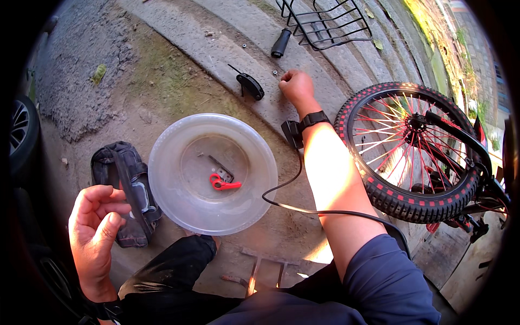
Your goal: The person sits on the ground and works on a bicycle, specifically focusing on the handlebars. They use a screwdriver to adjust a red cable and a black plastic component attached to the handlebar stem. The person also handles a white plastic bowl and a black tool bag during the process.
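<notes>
My right hand [297, 88] reaches out over the stone steps, its fingers closed; whatever they hold, if anything, is hidden. Just left of its fingertips lies a small metal nut [275, 72]. A black folding multi-tool [250, 86] with one thin key swung out rests further left, and a black handlebar grip [280, 44] lies beyond the nut. My left hand [97, 230] hovers empty beside a dark zippered bag [130, 189], fingers loosely bent and apart from the thumb. Between my arms stands a clear plastic basin [162, 179] holding a red lever clamp [223, 182] and a grey metal bracket [221, 167].
A bicycle wheel [374, 195] with red spokes and a knobby tyre stands at the right. Far off sits a black wire basket [330, 35]. A cable [292, 207] crosses my right forearm from a wrist-worn device. Another small nut [244, 46] lies on the step. A car wheel [24, 130] shows at left.
</notes>
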